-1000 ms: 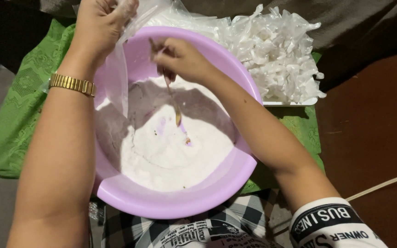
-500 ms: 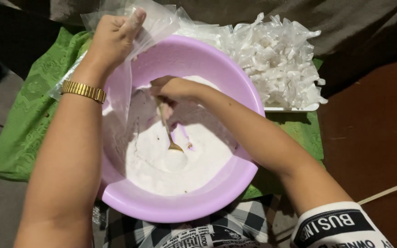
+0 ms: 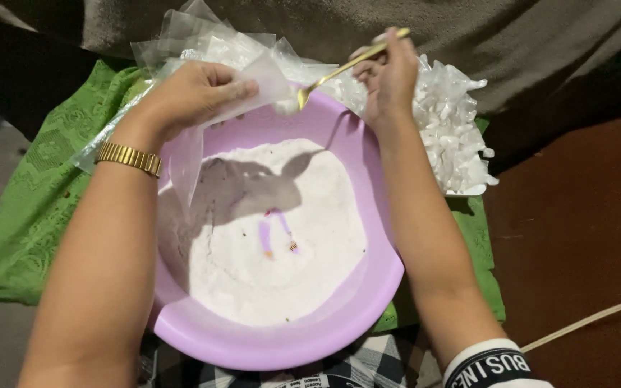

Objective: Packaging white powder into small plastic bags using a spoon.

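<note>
Left hand [image 3: 195,97] pinched on clear plastic bag [image 3: 249,82] over far rim of round lilac plastic basin [image 3: 282,345] of white powder [image 3: 274,237]. Right hand [image 3: 389,75] clamped on gold metal spoon [image 3: 339,72], bowl at bag mouth. Heap of white plastic strips [image 3: 454,122] just beyond rim; green patterned cloth [image 3: 30,208] beneath.

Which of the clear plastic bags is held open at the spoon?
The small bag pinched in the left hand; the spoon tip meets its mouth. The other bags lie behind, untouched.
</note>
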